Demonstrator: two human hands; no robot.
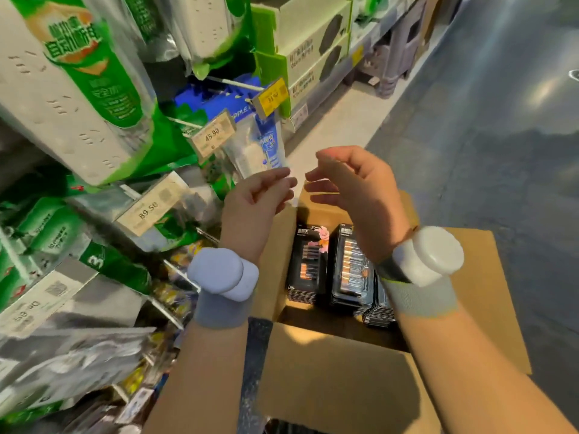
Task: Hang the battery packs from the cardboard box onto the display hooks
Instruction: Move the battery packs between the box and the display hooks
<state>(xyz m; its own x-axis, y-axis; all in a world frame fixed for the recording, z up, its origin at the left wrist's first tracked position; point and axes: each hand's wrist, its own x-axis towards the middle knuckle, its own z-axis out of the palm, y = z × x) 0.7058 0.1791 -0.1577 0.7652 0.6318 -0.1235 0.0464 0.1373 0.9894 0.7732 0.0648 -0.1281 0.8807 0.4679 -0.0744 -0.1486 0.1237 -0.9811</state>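
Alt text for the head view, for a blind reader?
The left hand and right hand hover empty over an open cardboard box of stacked battery packs. Packaged goods with price tags hang at left.

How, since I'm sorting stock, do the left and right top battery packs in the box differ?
The left pack shows a pink rabbit above a short row of batteries; the right pack shows no rabbit and a fuller row. The left pack looks matte; the right pack's blister is glossy. Both are black and top stacks in the cardboard box.
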